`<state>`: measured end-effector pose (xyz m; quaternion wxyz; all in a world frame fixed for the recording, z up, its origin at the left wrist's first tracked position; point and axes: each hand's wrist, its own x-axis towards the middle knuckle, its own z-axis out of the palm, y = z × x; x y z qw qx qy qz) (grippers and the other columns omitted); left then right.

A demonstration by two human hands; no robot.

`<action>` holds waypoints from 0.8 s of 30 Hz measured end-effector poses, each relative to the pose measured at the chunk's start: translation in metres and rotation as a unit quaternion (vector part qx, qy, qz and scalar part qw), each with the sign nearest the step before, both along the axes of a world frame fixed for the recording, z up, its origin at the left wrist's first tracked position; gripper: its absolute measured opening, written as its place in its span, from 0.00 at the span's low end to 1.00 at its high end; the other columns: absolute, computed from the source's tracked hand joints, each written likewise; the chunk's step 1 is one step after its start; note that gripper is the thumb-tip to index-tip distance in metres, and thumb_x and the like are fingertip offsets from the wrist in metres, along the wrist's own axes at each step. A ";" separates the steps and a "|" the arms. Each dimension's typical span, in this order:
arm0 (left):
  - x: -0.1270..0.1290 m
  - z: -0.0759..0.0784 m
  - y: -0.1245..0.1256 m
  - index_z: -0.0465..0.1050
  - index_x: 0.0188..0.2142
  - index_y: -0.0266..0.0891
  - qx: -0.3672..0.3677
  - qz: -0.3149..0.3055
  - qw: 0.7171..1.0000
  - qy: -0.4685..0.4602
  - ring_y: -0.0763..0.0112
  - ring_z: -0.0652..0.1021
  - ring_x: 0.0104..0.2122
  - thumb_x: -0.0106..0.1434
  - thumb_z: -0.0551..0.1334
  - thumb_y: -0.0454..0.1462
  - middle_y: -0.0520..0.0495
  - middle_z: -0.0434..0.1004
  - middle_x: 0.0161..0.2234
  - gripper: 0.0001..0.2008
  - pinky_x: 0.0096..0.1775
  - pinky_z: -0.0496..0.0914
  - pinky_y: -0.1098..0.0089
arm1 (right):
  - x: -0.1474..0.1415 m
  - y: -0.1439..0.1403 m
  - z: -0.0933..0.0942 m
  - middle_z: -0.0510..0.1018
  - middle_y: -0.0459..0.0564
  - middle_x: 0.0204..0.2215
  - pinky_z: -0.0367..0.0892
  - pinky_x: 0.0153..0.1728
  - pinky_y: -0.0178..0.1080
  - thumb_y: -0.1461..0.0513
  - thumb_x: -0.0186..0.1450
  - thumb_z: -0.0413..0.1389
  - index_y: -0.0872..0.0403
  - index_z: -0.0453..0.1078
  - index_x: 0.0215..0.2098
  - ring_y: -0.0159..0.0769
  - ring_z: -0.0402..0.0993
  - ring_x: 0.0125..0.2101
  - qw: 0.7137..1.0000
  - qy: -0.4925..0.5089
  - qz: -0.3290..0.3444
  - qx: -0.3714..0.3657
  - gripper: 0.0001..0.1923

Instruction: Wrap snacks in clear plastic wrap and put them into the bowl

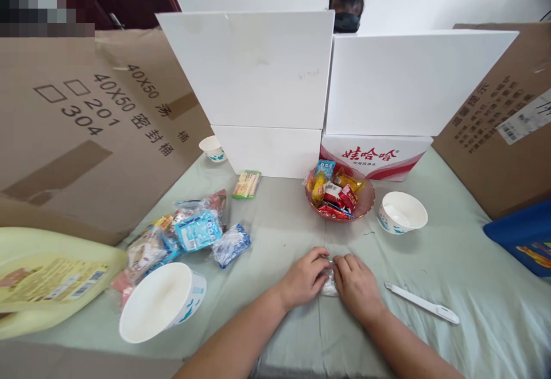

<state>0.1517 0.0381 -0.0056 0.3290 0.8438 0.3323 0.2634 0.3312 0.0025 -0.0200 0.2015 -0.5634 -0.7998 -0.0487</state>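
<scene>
My left hand (pixel 303 278) and my right hand (pixel 355 284) meet at the table's middle, both pinching a small clear plastic wrapper (pixel 329 281) that lies on the pale green cloth (pixel 279 235). What is inside the wrapper I cannot tell. Just beyond my hands stands a pink glass bowl (pixel 364 209) full of wrapped snacks (pixel 333 189). A white paper bowl (pixel 402 212) sits right of it. A white plastic tool (pixel 422 303) lies to the right of my right hand.
A pile of snack packets (pixel 189 235) and a tilted white paper bowl (pixel 161 301) lie at left, by a yellow jug (pixel 47 278). White boards (pixel 258 69), cardboard boxes (pixel 86 120) and a red-printed carton (pixel 376 155) wall the table. A person's head (pixel 346 3) shows behind.
</scene>
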 end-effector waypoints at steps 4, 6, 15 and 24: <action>0.005 -0.003 -0.002 0.73 0.40 0.40 0.072 0.058 0.994 0.063 0.59 0.69 0.47 0.58 0.61 0.30 0.43 0.70 0.46 0.10 0.51 0.68 0.57 | 0.003 0.003 0.005 0.70 0.50 0.30 0.60 0.35 0.40 0.64 0.69 0.48 0.54 0.69 0.39 0.39 0.65 0.33 0.999 0.001 -0.036 -0.017 0.08; 0.006 -0.002 -0.002 0.73 0.40 0.41 0.080 0.076 0.991 0.076 0.58 0.68 0.47 0.57 0.63 0.31 0.44 0.70 0.45 0.10 0.51 0.67 0.55 | 0.006 0.002 0.009 0.72 0.53 0.36 0.62 0.39 0.43 0.65 0.69 0.47 0.54 0.69 0.41 0.42 0.67 0.38 0.998 0.015 -0.057 0.009 0.09; 0.001 -0.002 0.003 0.72 0.42 0.41 0.081 0.105 0.988 0.074 0.59 0.68 0.47 0.59 0.61 0.30 0.44 0.70 0.45 0.11 0.50 0.68 0.56 | -0.004 -0.027 -0.002 0.74 0.55 0.47 0.66 0.50 0.46 0.71 0.66 0.47 0.56 0.66 0.50 0.42 0.67 0.50 0.996 0.038 0.074 0.005 0.16; -0.005 -0.016 0.010 0.71 0.38 0.41 0.141 0.211 0.963 0.089 0.58 0.70 0.45 0.62 0.54 0.28 0.45 0.71 0.41 0.11 0.45 0.69 0.56 | 0.038 -0.034 0.030 0.74 0.47 0.33 0.66 0.36 0.35 0.72 0.64 0.50 0.51 0.69 0.37 0.34 0.69 0.35 0.989 0.021 0.117 -0.093 0.11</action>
